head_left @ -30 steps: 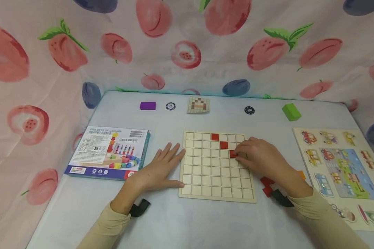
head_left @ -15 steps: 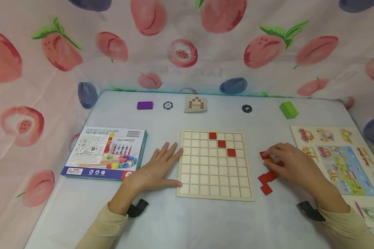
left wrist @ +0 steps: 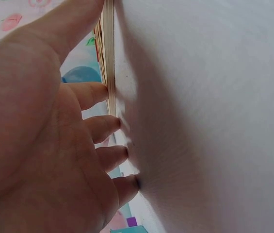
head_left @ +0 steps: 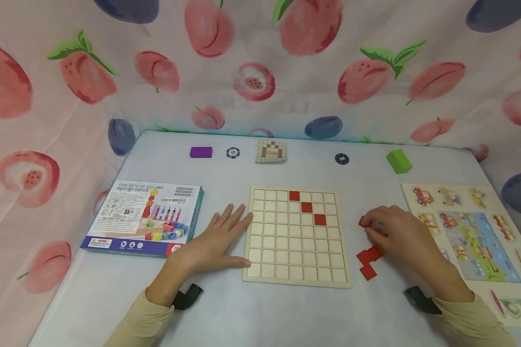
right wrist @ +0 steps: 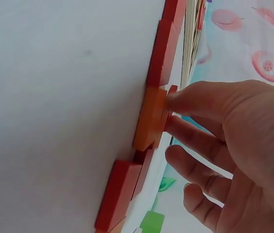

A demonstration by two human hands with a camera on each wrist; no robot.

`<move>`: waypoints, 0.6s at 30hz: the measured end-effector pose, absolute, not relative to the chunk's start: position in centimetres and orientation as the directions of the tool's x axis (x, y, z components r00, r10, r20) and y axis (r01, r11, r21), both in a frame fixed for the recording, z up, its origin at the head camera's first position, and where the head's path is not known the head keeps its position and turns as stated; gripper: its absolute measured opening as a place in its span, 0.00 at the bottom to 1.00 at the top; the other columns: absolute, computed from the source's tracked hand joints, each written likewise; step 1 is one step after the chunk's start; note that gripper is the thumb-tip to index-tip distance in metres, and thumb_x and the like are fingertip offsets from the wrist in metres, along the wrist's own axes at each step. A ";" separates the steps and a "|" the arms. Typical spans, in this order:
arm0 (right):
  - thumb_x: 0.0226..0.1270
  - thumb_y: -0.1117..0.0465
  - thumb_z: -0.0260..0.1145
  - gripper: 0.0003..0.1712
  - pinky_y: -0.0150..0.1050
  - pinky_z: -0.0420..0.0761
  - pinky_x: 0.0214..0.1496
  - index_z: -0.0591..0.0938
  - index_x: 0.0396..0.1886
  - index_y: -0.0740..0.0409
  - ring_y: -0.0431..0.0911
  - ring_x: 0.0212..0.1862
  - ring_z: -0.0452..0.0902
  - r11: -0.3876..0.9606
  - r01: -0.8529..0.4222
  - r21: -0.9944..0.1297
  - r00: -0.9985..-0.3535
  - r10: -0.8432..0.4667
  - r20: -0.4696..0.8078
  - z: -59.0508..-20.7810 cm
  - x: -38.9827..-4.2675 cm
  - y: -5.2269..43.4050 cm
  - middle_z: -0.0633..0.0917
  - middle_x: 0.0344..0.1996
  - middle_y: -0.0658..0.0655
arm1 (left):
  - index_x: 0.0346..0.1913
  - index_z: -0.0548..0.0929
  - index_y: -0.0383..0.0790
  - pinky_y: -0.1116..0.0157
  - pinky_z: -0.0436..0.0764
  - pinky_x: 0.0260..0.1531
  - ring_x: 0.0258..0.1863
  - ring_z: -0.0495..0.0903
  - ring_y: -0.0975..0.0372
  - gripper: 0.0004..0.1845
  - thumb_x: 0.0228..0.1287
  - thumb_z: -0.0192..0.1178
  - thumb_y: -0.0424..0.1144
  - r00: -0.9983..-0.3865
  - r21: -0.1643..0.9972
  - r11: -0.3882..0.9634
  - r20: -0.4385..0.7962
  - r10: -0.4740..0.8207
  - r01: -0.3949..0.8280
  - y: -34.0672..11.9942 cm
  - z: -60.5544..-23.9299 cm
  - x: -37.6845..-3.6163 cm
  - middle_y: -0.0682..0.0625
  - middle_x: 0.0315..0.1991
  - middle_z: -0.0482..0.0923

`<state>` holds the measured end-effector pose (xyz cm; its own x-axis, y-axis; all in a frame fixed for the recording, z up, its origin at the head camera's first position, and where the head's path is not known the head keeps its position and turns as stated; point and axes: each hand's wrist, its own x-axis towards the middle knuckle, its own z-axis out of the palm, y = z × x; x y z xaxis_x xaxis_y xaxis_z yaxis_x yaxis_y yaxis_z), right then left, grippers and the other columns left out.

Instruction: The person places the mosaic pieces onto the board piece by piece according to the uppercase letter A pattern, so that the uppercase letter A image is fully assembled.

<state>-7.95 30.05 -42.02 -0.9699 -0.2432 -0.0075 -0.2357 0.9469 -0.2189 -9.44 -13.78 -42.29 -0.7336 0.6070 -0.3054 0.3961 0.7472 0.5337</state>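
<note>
The left hand [head_left: 206,246], fingers spread toward one o'clock, is touching the grid board [head_left: 296,246], whose sides are running roughly twelve-to-six. At its three o'clock, the curled right hand [head_left: 403,235] is pinching a red tile [head_left: 362,222], one corner pointing toward nine.

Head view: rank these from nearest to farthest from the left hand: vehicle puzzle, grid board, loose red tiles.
1. Grid board: just right of the left hand.
2. Loose red tiles: beyond the board's right edge.
3. Vehicle puzzle: far right.
</note>
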 end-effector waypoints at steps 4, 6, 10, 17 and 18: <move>0.61 0.62 0.78 0.11 0.46 0.82 0.41 0.91 0.43 0.49 0.51 0.43 0.81 0.947 -0.240 -0.213 -0.970 -0.245 0.005 -42.2 -7.8 29.6 0.91 0.49 0.57 | 0.88 0.50 0.46 0.36 0.41 0.86 0.89 0.31 0.42 0.57 0.66 0.72 0.60 -0.731 0.537 0.743 -0.303 0.612 0.399 -14.0 -42.2 -9.3 0.43 0.90 0.36; 0.60 0.62 0.79 0.12 0.44 0.81 0.40 0.91 0.44 0.50 0.50 0.42 0.80 0.950 -0.235 -0.206 -0.971 -0.238 0.006 -42.2 -7.9 29.6 0.91 0.48 0.58 | 0.88 0.50 0.46 0.36 0.41 0.86 0.89 0.31 0.43 0.57 0.67 0.71 0.60 -0.730 0.535 0.743 -0.303 0.613 0.402 -14.0 -42.2 -9.3 0.43 0.90 0.35; 0.61 0.61 0.80 0.12 0.48 0.84 0.42 0.91 0.45 0.50 0.50 0.42 0.81 0.940 -0.252 -0.232 -0.967 -0.252 0.029 -42.1 -7.9 29.2 0.91 0.47 0.57 | 0.88 0.50 0.46 0.36 0.41 0.86 0.89 0.31 0.43 0.57 0.66 0.72 0.60 -0.730 0.531 0.746 -0.304 0.612 0.403 -14.0 -42.2 -9.4 0.43 0.90 0.35; 0.62 0.62 0.80 0.11 0.52 0.87 0.50 0.91 0.44 0.46 0.49 0.48 0.85 0.876 -0.358 -0.321 -0.933 -0.349 0.089 -41.8 -7.8 26.3 0.92 0.47 0.51 | 0.88 0.50 0.45 0.36 0.41 0.86 0.89 0.32 0.42 0.58 0.66 0.72 0.60 -0.732 0.528 0.747 -0.302 0.610 0.404 -13.9 -42.2 -9.3 0.43 0.90 0.36; 0.62 0.61 0.80 0.11 0.52 0.87 0.51 0.91 0.44 0.46 0.49 0.49 0.85 0.867 -0.376 -0.327 -0.926 -0.367 0.090 -41.8 -7.8 25.8 0.92 0.47 0.51 | 0.88 0.50 0.45 0.36 0.41 0.86 0.89 0.32 0.42 0.58 0.66 0.72 0.60 -0.732 0.529 0.746 -0.302 0.611 0.404 -13.9 -42.2 -9.3 0.43 0.90 0.36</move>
